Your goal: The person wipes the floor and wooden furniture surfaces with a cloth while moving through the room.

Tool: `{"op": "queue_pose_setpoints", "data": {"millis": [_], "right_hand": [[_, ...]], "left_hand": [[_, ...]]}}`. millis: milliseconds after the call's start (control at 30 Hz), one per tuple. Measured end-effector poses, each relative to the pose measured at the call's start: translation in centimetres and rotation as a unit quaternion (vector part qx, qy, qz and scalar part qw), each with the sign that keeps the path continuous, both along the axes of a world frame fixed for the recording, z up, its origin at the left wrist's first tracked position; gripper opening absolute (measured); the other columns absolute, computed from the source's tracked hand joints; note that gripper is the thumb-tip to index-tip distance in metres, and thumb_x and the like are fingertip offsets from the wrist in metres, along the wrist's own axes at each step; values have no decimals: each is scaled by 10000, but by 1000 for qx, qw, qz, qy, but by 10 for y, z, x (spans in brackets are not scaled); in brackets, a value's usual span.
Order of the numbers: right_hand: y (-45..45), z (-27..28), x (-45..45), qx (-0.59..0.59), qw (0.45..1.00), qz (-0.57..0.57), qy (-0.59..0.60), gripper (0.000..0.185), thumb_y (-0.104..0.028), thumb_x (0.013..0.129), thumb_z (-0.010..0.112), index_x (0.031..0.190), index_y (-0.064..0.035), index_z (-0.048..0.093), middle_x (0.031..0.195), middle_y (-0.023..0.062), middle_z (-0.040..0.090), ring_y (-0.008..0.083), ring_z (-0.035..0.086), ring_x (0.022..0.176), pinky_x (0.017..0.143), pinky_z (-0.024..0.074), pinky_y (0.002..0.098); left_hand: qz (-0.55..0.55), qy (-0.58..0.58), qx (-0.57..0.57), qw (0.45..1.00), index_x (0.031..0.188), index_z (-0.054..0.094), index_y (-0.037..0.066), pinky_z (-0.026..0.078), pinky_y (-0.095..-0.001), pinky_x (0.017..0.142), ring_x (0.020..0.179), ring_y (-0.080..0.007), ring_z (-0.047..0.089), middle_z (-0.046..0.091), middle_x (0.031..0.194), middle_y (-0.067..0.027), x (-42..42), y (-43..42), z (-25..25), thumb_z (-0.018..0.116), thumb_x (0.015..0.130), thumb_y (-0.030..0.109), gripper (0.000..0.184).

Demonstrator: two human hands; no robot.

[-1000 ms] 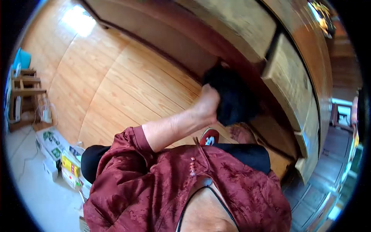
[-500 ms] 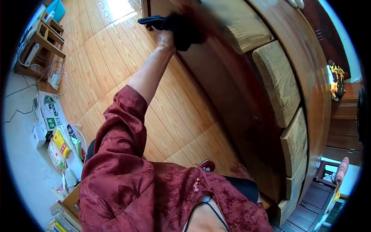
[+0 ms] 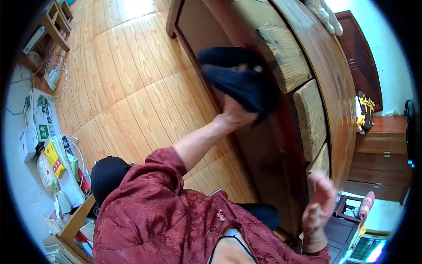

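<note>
"Where do we find the black cloth?"
"We see it in front of the dark red side of the wooden furniture, bunched and blurred; we can't tell whether it touches."
"And what has hold of it?"
"Our left hand, gripping from below, with a couple of fingertips peeking past the fabric."
"What about our right hand?"
"Blurred, raised near the lower end of the pale wooden blocks, fingers loosely bent and thumb apart from them."
"What lies beyond those blocks?"
"The glossy brown top. Over on our left we have the wood-patterned floor, then a white power strip and a yellow packet near the wall."
</note>
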State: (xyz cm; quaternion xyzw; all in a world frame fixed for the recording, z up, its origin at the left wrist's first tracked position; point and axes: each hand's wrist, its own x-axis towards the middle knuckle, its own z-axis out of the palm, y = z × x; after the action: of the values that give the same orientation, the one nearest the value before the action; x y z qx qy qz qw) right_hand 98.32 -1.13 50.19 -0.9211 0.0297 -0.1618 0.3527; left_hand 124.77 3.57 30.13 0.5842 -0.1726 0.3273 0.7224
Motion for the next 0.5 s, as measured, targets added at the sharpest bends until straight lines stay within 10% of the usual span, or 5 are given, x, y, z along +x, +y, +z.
{"op": "queue_pose_setpoints", "data": {"millis": [100, 267, 333, 433, 500], "right_hand": [[-25, 20, 69, -201, 978, 51, -34, 576, -457, 961, 476, 1308, 1, 439, 1321, 204, 493, 357, 407, 1297, 1114, 248, 517], [-51, 15, 157, -374, 909, 142, 121, 678, -376, 906, 595, 1424, -4, 366, 1482, 218, 318, 364, 325, 1370, 1124, 259, 445], [-58, 0, 159, -353, 917, 145, 112, 720, -442, 917, 559, 1448, -14, 328, 1500, 230, 285, 374, 293, 1386, 1131, 240, 448], [-66, -9, 158, -311, 930, 152, 123, 759, -518, 928, 492, 1468, -23, 293, 1531, 240, 212, 377, 221, 1420, 1148, 185, 464], [-62, -9, 157, -303, 934, 125, 142, 759, -521, 929, 489, 1464, -20, 297, 1529, 248, 211, 392, 220, 1417, 1146, 187, 471]], "left_hand": [[118, -107, 179, 971, 1322, 514, 112, 369, -494, 991, 1166, -436, 439, 500, 1238, -195, 24, -8, -25, 664, 722, 153, 620], [-104, -37, 47, 993, 1428, 429, 209, 347, -471, 1045, 1266, -427, 419, 469, 1341, -241, 92, 8, -30, 576, 852, 173, 595], [119, 30, 142, 982, 1398, 463, 233, 394, -434, 997, 1155, -396, 512, 540, 1234, -204, 144, 7, -28, 571, 875, 253, 534], [-83, 146, -203, 965, 1209, 574, 196, 418, -419, 933, 1053, -334, 549, 549, 1146, -151, 217, 15, -19, 554, 888, 294, 337], [60, 188, 227, 954, 1142, 607, 169, 450, -425, 882, 1003, -323, 569, 583, 1096, -146, 269, 27, -60, 538, 900, 347, 308]]}}
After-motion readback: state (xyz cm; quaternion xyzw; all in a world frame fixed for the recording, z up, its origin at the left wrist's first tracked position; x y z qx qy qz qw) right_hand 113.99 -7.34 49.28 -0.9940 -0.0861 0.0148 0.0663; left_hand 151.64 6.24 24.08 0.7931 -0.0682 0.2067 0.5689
